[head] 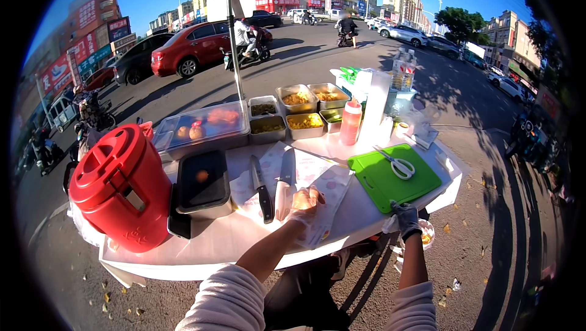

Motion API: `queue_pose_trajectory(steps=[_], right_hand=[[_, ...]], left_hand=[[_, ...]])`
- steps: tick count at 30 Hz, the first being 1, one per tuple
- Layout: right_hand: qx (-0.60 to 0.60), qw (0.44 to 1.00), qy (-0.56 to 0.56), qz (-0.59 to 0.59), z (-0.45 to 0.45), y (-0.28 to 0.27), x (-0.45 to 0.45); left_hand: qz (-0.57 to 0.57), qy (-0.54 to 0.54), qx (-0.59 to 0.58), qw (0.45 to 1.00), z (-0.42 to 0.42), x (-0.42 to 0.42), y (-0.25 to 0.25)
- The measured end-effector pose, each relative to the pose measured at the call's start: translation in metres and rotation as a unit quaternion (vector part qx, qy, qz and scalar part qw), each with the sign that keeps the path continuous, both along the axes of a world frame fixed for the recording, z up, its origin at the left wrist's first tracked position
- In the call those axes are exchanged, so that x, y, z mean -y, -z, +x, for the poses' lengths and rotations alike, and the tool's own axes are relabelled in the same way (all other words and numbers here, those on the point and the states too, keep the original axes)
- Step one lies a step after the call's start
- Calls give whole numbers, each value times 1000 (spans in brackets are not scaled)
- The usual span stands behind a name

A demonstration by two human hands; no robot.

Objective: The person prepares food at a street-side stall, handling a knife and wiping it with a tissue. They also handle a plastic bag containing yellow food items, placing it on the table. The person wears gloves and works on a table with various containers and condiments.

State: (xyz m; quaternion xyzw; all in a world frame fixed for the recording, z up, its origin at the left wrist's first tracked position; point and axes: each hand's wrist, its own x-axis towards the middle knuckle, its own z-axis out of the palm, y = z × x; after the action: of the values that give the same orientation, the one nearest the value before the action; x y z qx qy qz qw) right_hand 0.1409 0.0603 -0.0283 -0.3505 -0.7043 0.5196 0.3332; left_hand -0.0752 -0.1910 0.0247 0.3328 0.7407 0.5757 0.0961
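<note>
My left hand [305,204], in a clear plastic glove, rests on printed paper sheets [327,193] beside a white-handled knife [285,180]; whether its fingers grip anything is hidden. A black-handled knife [262,191] lies to the left of that one. Gloved too, my right hand [405,219] is at the near edge of a green cutting board [384,184], and a whitish crumpled thing shows beside its fingers. I cannot tell how firmly it holds either. White-handled scissors [400,166] lie on the board.
On the left stand a red insulated barrel [121,189], a phone [179,219] and a lidded steel tray [204,180]. Steel food containers [306,134], a clear-lidded box [201,145], a red sauce bottle [350,123] and a metal pole [234,47] line the far side. Vehicles and riders are beyond.
</note>
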Motion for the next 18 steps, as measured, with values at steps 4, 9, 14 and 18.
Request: queue_pose_trajectory(steps=[4,9,14,18], right_hand=[[-20,999,-2,-26,-2,-4,6],[-13,1000,8,-24,2,-12,10],[-12,999,-2,-36,-6,-16,16],[-17,999,9,-36,0,-12,10]], left_hand=[[-8,0,-26,1000,1,0,-1],[-11,-2,8,1000,7,-2,-10],[23,12,52,998,-21,-13,33],[9,12,17,1000,-4,-8,10]])
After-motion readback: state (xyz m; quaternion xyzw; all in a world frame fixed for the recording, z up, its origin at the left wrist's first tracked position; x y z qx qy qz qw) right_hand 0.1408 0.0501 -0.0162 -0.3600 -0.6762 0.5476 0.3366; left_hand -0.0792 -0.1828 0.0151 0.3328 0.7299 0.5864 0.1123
